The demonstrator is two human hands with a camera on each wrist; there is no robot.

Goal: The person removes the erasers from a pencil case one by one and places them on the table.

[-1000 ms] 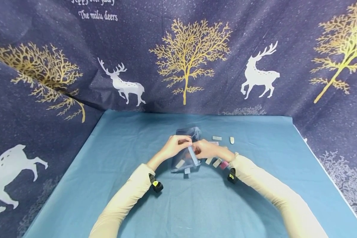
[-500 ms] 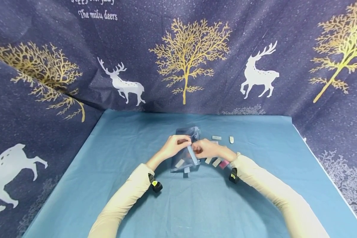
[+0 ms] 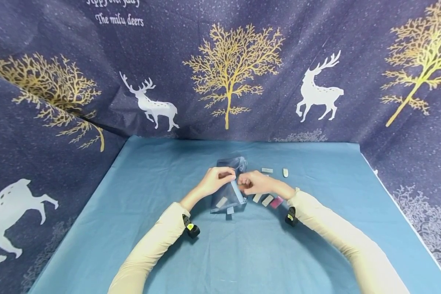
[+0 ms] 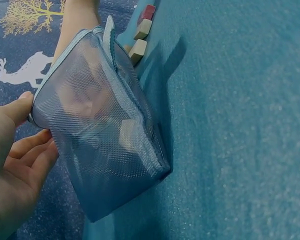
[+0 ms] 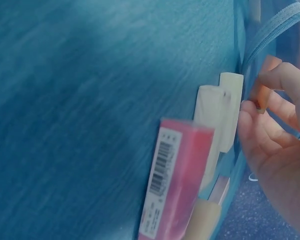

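Note:
A blue mesh zip pouch (image 4: 105, 160) stands on the cloth with its mouth toward the right hand. My left hand (image 3: 218, 180) pinches the pouch's rim between thumb and fingers. Through the mesh a pale block (image 4: 128, 134) shows inside. My right hand (image 3: 255, 182) is at the pouch's mouth, its fingers curled; in the right wrist view they pinch a small orange block (image 5: 266, 82). Beside that hand lie a pink eraser (image 5: 175, 170) with a barcode label, two off-white blocks (image 5: 231, 107) and a cream one (image 5: 202, 220).
Farther back on the blue cloth (image 3: 161, 171) lie a grey-green block (image 3: 267, 170) and a small rounded whitish piece (image 3: 285, 172). A dark curtain (image 3: 202, 102) with deer and trees hangs behind the table. A small tag (image 3: 230, 210) sticks out from the pouch's near edge.
My right hand has shifted slightly to the right at the pouch's mouth. The left hand keeps its hold on the rim, and the pouch stays nearly where it was.

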